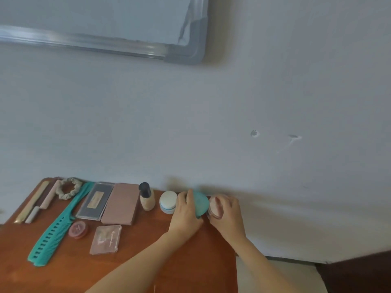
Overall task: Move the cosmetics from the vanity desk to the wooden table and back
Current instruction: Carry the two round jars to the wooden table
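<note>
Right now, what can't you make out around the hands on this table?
Head view only:
teal compact: its left half is under the left hand.
pink jar: its right side is behind the right hand.
flat pink case: print too blurred to read.
table: near edge cut off by the frame's bottom.

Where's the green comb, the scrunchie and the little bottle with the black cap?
green comb [51, 235], head view, on its toothed middle.
scrunchie [67, 196], head view, on the ring's lower edge.
little bottle [147, 203], head view, on its beige body below the cap.
</note>
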`<action>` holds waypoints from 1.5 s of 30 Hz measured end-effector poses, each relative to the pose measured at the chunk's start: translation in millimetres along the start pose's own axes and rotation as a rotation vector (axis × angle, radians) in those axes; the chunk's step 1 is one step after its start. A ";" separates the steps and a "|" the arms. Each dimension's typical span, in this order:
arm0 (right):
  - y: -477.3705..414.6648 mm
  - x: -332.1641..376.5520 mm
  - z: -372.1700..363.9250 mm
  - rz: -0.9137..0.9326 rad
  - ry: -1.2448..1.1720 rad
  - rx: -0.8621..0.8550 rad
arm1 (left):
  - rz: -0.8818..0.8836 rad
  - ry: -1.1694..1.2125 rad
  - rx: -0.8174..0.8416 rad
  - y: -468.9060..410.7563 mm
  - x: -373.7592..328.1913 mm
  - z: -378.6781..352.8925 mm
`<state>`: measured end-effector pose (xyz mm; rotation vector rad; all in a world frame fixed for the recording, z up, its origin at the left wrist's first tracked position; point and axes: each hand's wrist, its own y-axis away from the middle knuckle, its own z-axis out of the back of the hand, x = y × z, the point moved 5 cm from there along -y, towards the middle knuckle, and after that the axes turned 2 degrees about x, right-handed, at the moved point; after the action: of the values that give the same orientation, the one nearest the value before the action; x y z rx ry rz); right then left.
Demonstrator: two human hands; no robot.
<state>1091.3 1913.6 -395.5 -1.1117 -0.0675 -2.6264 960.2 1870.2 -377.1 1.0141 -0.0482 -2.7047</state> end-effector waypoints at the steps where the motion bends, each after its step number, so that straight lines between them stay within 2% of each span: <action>1: -2.6 0.9 -1.3 0.008 -0.003 0.000 | 0.005 -0.014 -0.007 -2.1 0.0 0.4; 10: -1.1 5.7 8.5 0.021 0.111 0.079 | -0.018 -0.269 -0.047 18.5 -10.1 16.0; 18: 48.6 25.8 55.2 0.084 0.197 0.040 | -0.103 -0.292 -0.065 72.9 -2.4 34.2; 21: 80.8 24.9 76.0 -0.013 0.245 0.025 | -0.266 -0.328 -0.091 81.2 -6.4 31.2; 24: 120.5 21.7 99.9 -0.100 0.310 -0.023 | -0.409 -0.348 -0.045 83.8 -17.9 23.0; 28: 184.1 22.6 134.3 -0.285 0.392 -0.159 | -0.603 -0.237 -0.039 94.8 -41.6 18.8; 33: 280.1 48.4 134.1 -0.471 0.536 -0.350 | -0.787 -0.067 0.110 132.3 -61.5 15.4; 37: 374.8 67.3 121.1 -0.715 0.551 -0.367 | -0.939 0.009 0.250 183.3 -76.9 0.9; 40: 454.5 77.9 118.6 -0.842 0.575 -0.454 | -1.057 0.045 0.398 236.4 -94.8 -16.3; 43: 529.8 103.1 126.4 -0.954 0.598 -0.613 | -1.222 0.044 0.508 297.5 -115.1 -34.2; 45: 578.2 121.7 133.5 -1.010 0.598 -0.802 | -1.291 0.068 0.537 341.7 -127.3 -40.8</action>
<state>1265.7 1350.7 -255.0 -0.3850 0.8129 -3.9722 1155.2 1573.1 -285.7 1.7131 -0.1595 -3.9242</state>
